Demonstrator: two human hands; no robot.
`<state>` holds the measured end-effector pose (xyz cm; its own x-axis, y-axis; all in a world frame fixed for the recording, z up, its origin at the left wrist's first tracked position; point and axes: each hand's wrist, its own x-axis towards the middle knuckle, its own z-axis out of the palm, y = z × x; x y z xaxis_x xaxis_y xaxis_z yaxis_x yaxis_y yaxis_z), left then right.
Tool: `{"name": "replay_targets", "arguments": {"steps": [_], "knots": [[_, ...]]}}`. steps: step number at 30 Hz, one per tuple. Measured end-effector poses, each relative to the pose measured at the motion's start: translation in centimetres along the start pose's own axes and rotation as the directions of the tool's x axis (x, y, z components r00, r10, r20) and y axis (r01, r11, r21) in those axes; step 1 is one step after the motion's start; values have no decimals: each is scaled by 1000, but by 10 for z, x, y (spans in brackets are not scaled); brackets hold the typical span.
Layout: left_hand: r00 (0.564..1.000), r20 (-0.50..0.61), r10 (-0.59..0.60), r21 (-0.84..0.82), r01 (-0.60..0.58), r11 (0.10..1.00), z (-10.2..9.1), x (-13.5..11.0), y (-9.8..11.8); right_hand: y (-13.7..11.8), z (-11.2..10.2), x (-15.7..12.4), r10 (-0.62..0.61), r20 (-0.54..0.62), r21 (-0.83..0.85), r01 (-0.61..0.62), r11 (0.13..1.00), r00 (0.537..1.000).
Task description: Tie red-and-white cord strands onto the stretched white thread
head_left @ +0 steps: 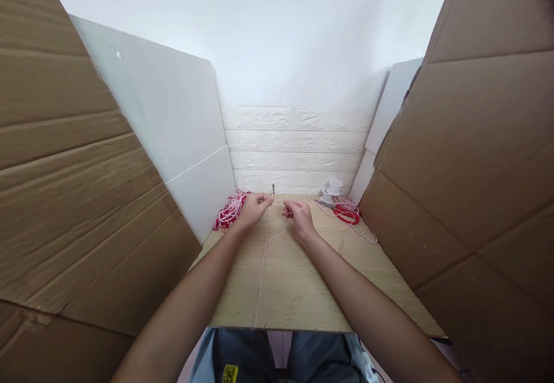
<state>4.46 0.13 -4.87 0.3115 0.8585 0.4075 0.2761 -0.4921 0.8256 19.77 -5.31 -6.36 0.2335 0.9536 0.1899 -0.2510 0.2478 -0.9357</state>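
A thin pale cord (pixel 262 273) runs from a small dark hook (pixel 273 188) at the back of the wooden table (pixel 303 296) down to its front edge. My left hand (pixel 256 207) pinches this cord just below the hook. To the right, my right hand (pixel 299 214) is closed, with thumb and fingertips together on a fine pale strand. A loose loop of thread (pixel 277 235) hangs between the two hands and the table. The strand's exact path inside the fingers is too small to make out.
Pink and red yarn (pixel 231 211) lies heaped at the back left. Red-handled scissors (pixel 346 214), white spools (pixel 334 187) and more pink cord (pixel 363 235) are at the back right. Cardboard panels (pixel 86 158) (pixel 476 169) flank both sides, and a white brick-patterned wall (pixel 298 141) stands behind.
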Motion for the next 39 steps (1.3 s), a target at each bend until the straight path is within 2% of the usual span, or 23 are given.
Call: {"name": "replay_targets", "arguments": {"steps": [6,11,15,23,25,28,31,33,35,37,39], "knots": [[999,7,33,82,-33,996,-3,2,-13,-12,-2,0,-67,-14,70,68,995,998],[1000,3,29,161,-30,986,-6,3,-16,-21,-6,-3,-241,-70,-77,236,969,968],[1000,5,-12,230,11,973,-7,3,-19,-28,-6,-7,-330,-130,-238,293,926,935],[997,41,-71,345,52,937,-8,0,-21,-44,0,-18,-395,-139,-208,363,908,908],[995,51,-84,365,59,929,-8,0,-20,-45,0,-20,-392,-144,-212,358,909,909],[994,57,-89,391,60,918,-8,-1,-21,-39,-1,-19,-338,-119,-270,297,916,934],[995,60,-78,419,46,907,-9,0,-24,-26,-3,-12,-179,-43,-391,148,908,983],[994,71,-79,433,41,900,-9,1,-26,-15,-5,-7,14,35,-495,5,869,999],[993,79,-84,449,40,893,-10,1,-27,-7,-6,-5,146,67,-627,-72,775,987],[994,73,-86,465,43,884,-10,2,-28,-2,-7,-6,135,67,-763,-36,646,989],[994,66,-85,472,44,880,-10,2,-29,-1,-7,-8,21,75,-857,54,512,997]]}}
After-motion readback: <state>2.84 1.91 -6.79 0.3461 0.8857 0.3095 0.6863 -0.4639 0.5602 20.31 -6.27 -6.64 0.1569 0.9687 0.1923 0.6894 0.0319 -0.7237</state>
